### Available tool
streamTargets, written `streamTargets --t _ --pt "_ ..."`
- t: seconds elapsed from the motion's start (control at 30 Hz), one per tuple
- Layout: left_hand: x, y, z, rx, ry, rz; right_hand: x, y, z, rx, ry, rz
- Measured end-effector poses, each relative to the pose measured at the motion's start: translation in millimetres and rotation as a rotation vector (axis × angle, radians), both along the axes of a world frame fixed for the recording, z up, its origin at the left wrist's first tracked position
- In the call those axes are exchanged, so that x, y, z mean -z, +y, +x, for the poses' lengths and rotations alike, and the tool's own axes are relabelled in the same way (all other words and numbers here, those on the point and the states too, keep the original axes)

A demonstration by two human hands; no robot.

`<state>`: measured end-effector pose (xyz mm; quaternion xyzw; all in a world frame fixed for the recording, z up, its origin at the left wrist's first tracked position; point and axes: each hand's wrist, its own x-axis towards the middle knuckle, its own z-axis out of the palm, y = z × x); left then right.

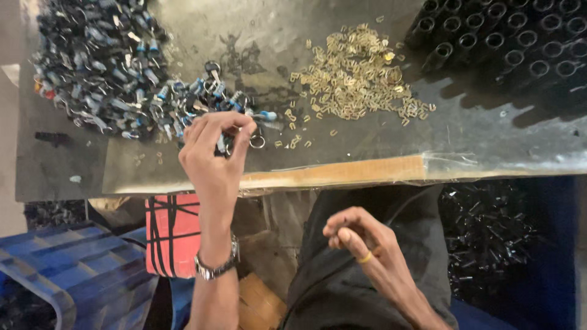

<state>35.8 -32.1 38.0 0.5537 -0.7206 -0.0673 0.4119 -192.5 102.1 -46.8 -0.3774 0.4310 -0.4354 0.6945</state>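
A heap of dark blue-tipped metal parts [101, 64] was seen in the upper left of the frame, spilling along the grey counter [367, 143]. At its lower edge, the left hand [211, 156] was spotted over the heap's tail, fingers [229, 125] pinched narrowly on a small ringed part [257, 140]. Right of centre, a scatter of small brass clips [358, 70] was laid out. Lower down, off the counter, the right hand [361, 235] was held loosely curled, nothing visibly gripped. Black tubes [507, 36] were stacked upper right.
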Motion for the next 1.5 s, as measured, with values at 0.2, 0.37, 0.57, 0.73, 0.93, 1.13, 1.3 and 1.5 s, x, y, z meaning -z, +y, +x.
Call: streamTargets --t 0.2,0.37,0.57,0.73,0.93,1.13,1.3,1.5 --pt "-9 56 -33 0.477 -0.566 0.623 22 -11 11 -0.089 -0.495 0.3" --pt "-1 84 -32 0.623 0.056 0.197 36 10 9 0.004 -0.209 0.385" --pt "31 47 -12 0.004 -0.47 0.106 24 22 -13 0.115 0.274 -0.252" --pt "47 45 -23 0.119 -0.237 0.105 13 22 -24 0.151 0.354 -0.088" --pt "52 47 -33 0.026 -0.145 0.185 23 25 -32 0.186 0.309 -0.054" --pt "44 43 -66 0.226 -0.228 0.111 30 26 -35 0.211 0.208 -0.086" --pt "48 32 -88 0.35 -0.349 0.052 20 25 -45 0.218 -0.012 0.083" --pt "50 72 -69 0.314 -0.078 0.046 18 22 -51 0.325 -0.094 0.213"
